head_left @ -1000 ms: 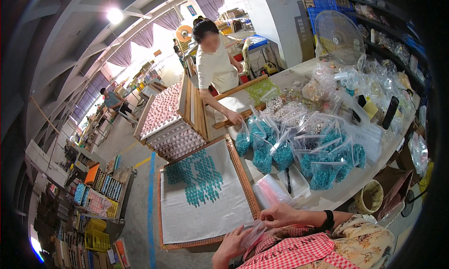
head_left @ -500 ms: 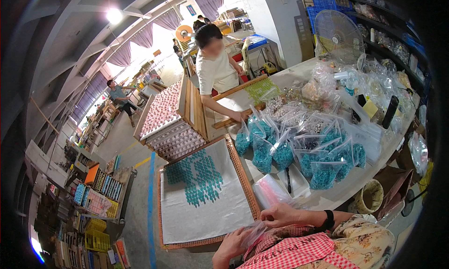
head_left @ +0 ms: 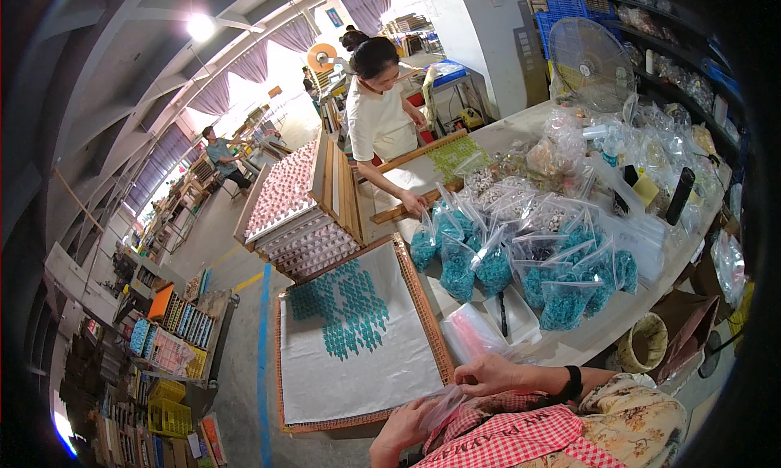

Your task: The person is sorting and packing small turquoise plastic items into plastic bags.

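Note:
Low in the picture, a clear plastic zip bag [head_left: 442,409] stretches between my two hands, close to my checked apron. My left hand [head_left: 404,426] is closed on one side of the bag. Fingers and thumb of my right hand [head_left: 486,375] pinch its upper edge. The bag looks flat; its inside cannot be made out. Just beyond lies a frame covered with white cloth [head_left: 358,387], with many small teal pieces [head_left: 346,305] spread on its far part. A stack of clear bags with a pink band [head_left: 474,331] rests near my right hand.
Several filled bags of teal pieces [head_left: 561,305] crowd the table, with a black pen [head_left: 503,313] beside them. A co-worker [head_left: 382,118] stands across, behind stacked trays of pink pieces [head_left: 301,200]. A fan [head_left: 590,65] and a bin [head_left: 643,343] are at the right.
The co-worker's head has shifted to the right and bent lower, while their hand has drawn back slightly. A distant person has moved to the right. My hands hold almost the same position.

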